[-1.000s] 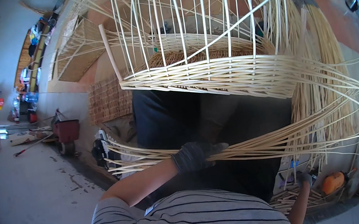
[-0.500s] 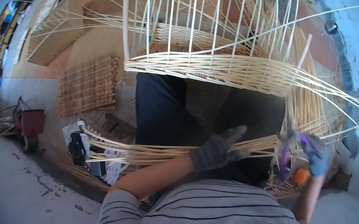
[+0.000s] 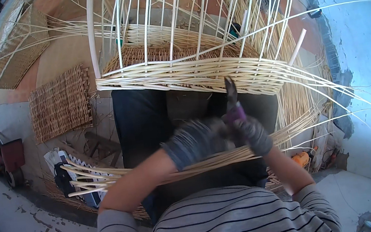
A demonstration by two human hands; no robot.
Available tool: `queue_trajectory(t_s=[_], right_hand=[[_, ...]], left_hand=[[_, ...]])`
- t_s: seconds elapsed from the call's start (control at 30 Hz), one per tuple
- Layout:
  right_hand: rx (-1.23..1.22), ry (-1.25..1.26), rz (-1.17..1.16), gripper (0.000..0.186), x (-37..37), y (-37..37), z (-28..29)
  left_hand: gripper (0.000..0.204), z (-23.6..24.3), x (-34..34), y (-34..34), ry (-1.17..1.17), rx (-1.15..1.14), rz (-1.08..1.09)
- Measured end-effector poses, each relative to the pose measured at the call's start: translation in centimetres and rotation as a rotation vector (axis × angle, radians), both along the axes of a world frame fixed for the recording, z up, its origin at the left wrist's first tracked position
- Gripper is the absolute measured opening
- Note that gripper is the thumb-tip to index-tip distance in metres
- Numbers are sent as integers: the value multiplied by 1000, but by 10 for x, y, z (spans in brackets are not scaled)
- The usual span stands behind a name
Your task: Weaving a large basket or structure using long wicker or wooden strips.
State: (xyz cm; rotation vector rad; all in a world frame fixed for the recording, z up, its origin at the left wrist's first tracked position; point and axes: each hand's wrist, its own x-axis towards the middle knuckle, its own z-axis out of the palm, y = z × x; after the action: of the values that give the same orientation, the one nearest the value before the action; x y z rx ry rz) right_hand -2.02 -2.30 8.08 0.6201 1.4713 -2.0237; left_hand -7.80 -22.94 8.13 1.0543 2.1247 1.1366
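My right hand point(image 3: 257, 137), in a grey knit glove, is closed round pruning shears point(image 3: 234, 113) with purple handles and dark blades pointing up towards the basket. My left hand point(image 3: 191, 140), gloved in grey too, is close to the right one above my lap; motion smears its fingers. Below both hands, a bundle of pale wicker rods point(image 3: 216, 159) lies across my thighs. Beyond my knees stands a half-woven wicker basket point(image 3: 179, 74), its tall stakes upright and loose weaver ends trailing off to the right. The shears' tips appear just in front of the basket's near wall.
A woven wicker panel point(image 3: 60, 103) lies on the floor at left, with another woven piece point(image 3: 24, 46) behind it. A dark red dustpan point(image 3: 11, 154) stands far left. Long loose rods point(image 3: 295, 95) lie right of the basket. An orange tool point(image 3: 301, 160) rests near my right forearm.
My right hand has brought the shears from the right end of the rods to the middle, blades up. My left hand has shifted a little left and up. The whole view has shifted too.
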Motion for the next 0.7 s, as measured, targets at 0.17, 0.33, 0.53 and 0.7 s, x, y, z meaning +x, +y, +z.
queue_trajectory(t_s=[0.17, 0.33, 0.53, 0.7], right_hand=[[92, -89, 299, 47, -43, 47, 4], [-52, -514, 403, 31, -56, 58, 22], [1011, 643, 908, 54, -72, 63, 87], [1551, 1278, 972, 61, -162, -12, 98]], left_hand=[[33, -19, -38, -1, 498, 0, 538], [41, -36, -84, 41, 681, 288, 605], [60, -44, -87, 40, 702, 266, 697], [99, -65, -75, 52, 184, -285, 381]])
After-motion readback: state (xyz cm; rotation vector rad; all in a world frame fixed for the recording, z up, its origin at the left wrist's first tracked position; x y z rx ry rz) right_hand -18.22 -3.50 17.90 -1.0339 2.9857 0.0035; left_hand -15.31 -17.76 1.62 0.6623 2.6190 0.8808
